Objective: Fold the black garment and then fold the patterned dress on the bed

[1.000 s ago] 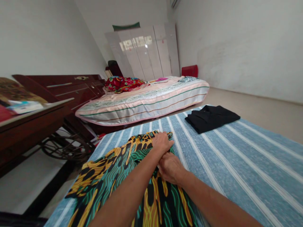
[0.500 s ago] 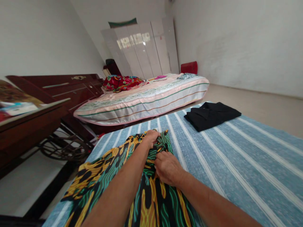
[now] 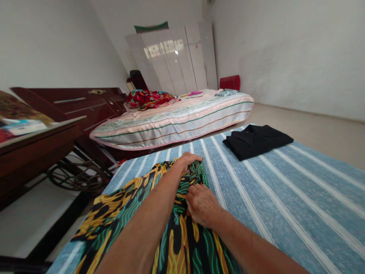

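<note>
A patterned garment (image 3: 128,201) in black, yellow and green lies spread on the blue striped bed sheet (image 3: 285,190) in front of me. My left hand (image 3: 188,160) reaches forward to the garment's far edge, fingers curled onto the cloth. My right hand (image 3: 203,203) rests just behind it, fingers pinching a fold of the same garment. Both forearms cross over the fabric.
A folded black garment (image 3: 256,140) lies farther back on the sheet. Beyond it is a second mattress (image 3: 176,121) with red bedding (image 3: 148,99). A dark wooden table (image 3: 34,152) and a dresser (image 3: 82,106) stand left. White wardrobes (image 3: 173,61) line the back wall.
My left hand has shifted slightly forward along the garment's far edge and my right hand has moved back a little, while the fabric between them has bunched.
</note>
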A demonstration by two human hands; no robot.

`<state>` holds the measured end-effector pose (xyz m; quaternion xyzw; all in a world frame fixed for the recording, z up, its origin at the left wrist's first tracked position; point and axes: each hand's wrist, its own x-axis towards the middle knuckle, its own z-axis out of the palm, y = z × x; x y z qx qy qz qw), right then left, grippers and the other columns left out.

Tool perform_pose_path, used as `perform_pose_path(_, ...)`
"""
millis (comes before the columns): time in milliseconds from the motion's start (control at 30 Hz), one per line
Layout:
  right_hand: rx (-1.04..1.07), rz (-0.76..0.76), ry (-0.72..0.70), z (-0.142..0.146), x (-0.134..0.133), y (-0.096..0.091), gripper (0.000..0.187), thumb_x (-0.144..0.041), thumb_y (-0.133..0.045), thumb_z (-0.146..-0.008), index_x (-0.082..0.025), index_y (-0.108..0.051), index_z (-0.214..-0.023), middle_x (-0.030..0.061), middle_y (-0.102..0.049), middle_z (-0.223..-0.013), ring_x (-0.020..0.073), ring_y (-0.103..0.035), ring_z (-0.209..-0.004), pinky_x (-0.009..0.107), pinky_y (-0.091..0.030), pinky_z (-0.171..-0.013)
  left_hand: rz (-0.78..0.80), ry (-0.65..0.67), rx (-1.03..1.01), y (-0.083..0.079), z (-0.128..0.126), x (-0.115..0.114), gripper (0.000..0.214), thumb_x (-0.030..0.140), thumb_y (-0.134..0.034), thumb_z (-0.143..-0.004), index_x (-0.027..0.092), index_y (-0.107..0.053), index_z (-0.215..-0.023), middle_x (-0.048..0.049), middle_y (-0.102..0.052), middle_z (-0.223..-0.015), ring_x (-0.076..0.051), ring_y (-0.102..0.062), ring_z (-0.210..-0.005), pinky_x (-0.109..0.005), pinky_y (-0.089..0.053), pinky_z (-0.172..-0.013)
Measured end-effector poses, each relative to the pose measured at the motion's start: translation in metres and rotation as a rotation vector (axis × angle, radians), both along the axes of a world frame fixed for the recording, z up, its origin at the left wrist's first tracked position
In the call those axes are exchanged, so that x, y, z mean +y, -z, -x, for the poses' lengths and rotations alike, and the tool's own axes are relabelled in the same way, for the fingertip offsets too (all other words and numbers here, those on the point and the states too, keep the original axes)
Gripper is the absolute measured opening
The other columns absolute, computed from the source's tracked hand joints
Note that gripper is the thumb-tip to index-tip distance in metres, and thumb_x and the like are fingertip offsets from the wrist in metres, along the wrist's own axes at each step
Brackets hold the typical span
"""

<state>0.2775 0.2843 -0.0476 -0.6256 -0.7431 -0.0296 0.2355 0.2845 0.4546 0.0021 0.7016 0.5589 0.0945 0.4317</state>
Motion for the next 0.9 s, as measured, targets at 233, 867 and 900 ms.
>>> perform_pose_path(233, -0.007, 0.001, -0.005, 0.000, 0.000, -0.002, 0.017, -0.016, -0.044, -0.086, -0.016, -0.061, -0.084, 0.0080, -0.058, -0.086, 0.0215, -0.049, -0.083, 0.036, -0.036, -0.071, -0.017, 0.014, 0.013, 0.002, -0.007, 0.008, 0.019, 0.019, -0.077, -0.054, 0.014, -0.058, -0.054, -0.0034, -0.060, -0.047, -0.020, -0.062, -0.054, -0.028, -0.046, -0.051)
perform_pose_path(867, -0.011, -0.050, 0.023, -0.001, 0.001, 0.003, 0.014, -0.020, -0.046, -0.085, -0.016, -0.059, -0.084, 0.0078, -0.054, -0.086, 0.0221, -0.046, -0.086, 0.035, -0.035, -0.072, -0.524, 0.231, 0.023, 0.022, 0.001, 0.011, 0.031, 0.008, -0.055, -0.071, 0.017, -0.068, -0.097, -0.0012, -0.072, -0.091, -0.014, -0.063, -0.089, -0.019, -0.045, -0.081)
perform_pose_path(900, -0.011, -0.056, 0.025, -0.001, 0.001, 0.003, 0.014, -0.020, -0.046, -0.085, -0.016, -0.059, -0.084, 0.0079, -0.054, -0.087, 0.0222, -0.045, -0.086, 0.035, -0.035, -0.072, -0.563, 0.254, 0.055, 0.020, 0.001, 0.009, 0.033, 0.008, -0.054, -0.072, 0.017, -0.067, -0.100, -0.0019, -0.071, -0.093, -0.015, -0.063, -0.092, -0.020, -0.044, -0.084)
